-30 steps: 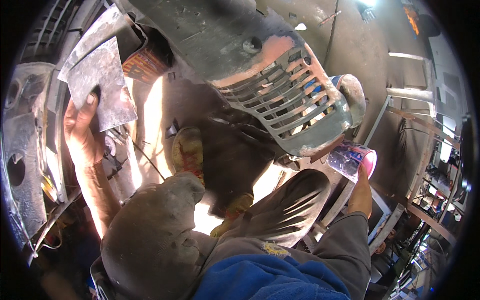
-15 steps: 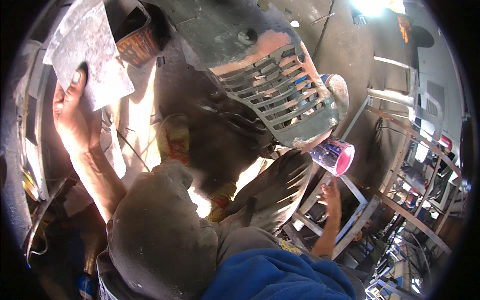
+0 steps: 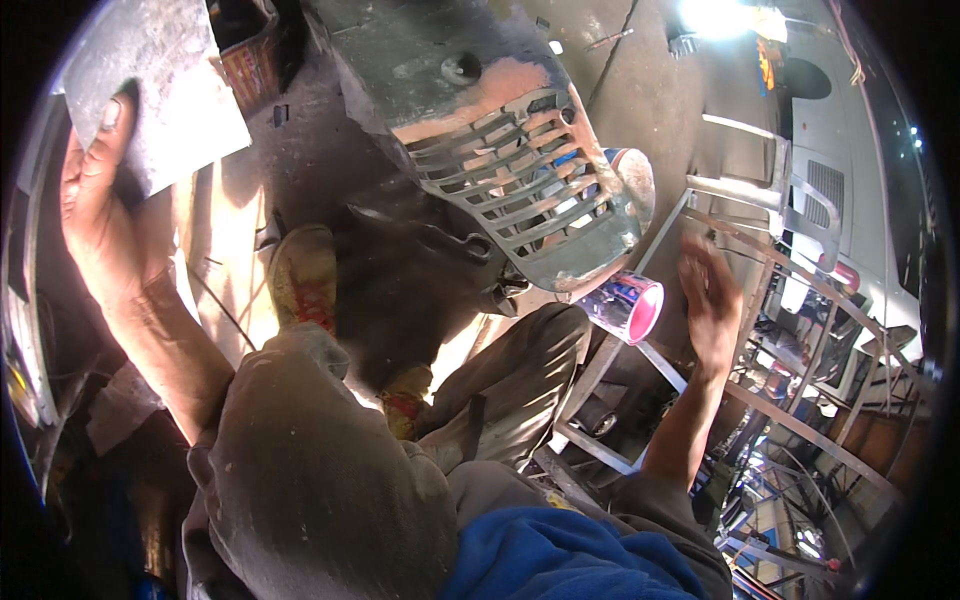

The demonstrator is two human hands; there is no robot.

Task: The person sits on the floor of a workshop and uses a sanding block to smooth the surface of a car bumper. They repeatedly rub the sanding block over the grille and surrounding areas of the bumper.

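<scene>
My left hand (image 3: 100,180) grips thin, flat, scuffed plates (image 3: 185,130) at upper left, thumb on their face. My right hand (image 3: 712,295), slightly motion-blurred, is raised to the right of a can (image 3: 643,312) with a pink interior, fingers apart and holding nothing visible. The can lies tilted on its side beside my knee, just below the end of a dark grey vehicle bumper (image 3: 430,50) with a slotted grille and pinkish filler patches. Behind that end sits a round dusty container (image 3: 637,185), partly hidden.
A metal stand (image 3: 780,430) with crossbars fills the right, before a white vehicle (image 3: 840,120). A printed box (image 3: 248,78) sits at upper left, behind the plates. My bent legs and yellow shoes (image 3: 305,270) are below the bumper. A bright lamp (image 3: 720,15) shines at top.
My right hand has let go of the can and risen to its right. My left hand has moved up and left with the plates. The view has shifted, showing more of the right side.
</scene>
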